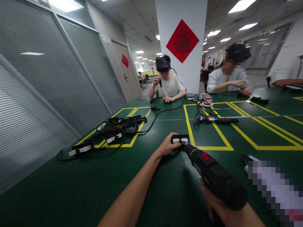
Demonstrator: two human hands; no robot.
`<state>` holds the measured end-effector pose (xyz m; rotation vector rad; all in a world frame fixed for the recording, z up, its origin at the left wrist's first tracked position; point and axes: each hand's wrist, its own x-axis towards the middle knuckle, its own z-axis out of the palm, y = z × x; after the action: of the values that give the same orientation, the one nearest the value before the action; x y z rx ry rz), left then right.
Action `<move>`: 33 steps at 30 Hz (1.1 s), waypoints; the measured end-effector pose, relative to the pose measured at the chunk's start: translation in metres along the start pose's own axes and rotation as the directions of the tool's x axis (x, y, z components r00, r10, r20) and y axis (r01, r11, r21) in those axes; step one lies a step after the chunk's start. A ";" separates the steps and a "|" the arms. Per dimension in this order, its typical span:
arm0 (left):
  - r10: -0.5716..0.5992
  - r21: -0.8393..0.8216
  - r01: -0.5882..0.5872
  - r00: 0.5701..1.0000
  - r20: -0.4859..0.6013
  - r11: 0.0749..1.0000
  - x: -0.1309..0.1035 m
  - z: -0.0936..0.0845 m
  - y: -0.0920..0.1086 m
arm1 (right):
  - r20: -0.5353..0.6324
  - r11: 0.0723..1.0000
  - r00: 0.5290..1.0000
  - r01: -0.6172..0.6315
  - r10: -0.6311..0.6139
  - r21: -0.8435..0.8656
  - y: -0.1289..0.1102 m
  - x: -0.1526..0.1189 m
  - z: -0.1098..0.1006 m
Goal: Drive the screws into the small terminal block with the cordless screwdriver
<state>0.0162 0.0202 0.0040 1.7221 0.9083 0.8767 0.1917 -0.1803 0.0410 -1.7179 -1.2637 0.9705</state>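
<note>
My left hand grips the left end of a small black housing with white parts inside, on the green table. A black cordless drill with a red switch on top is in my right hand, whose fingers wrap round its grip below the body. The drill's chuck end points away from me and meets the near right side of the housing. Its bit tip is too small to make out against the white parts.
Cables and black-and-white devices lie at left. A pen-shaped electric screwdriver lies at right beyond yellow tape. A blurred-out object is near right. Across the table, one person holds a screwdriver; another sits farther right.
</note>
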 end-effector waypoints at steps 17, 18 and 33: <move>-0.009 0.034 0.010 1.000 -0.015 0.999 -0.002 0.000 0.004 | 0.087 0.987 0.996 0.003 -0.017 0.160 0.025 0.017 0.004; -0.006 0.033 0.006 1.000 -0.011 0.999 -0.002 0.000 0.004 | 0.098 0.984 0.995 -0.001 -0.017 0.176 0.026 0.018 0.005; -0.020 0.013 0.020 1.000 -0.015 1.000 -0.001 0.001 0.002 | -0.017 0.987 1.000 0.025 -0.023 0.162 0.023 0.016 0.010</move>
<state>0.0168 0.0184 0.0057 1.7170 0.9419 0.8730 0.1946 -0.1678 0.0141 -1.5785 -1.1601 1.0158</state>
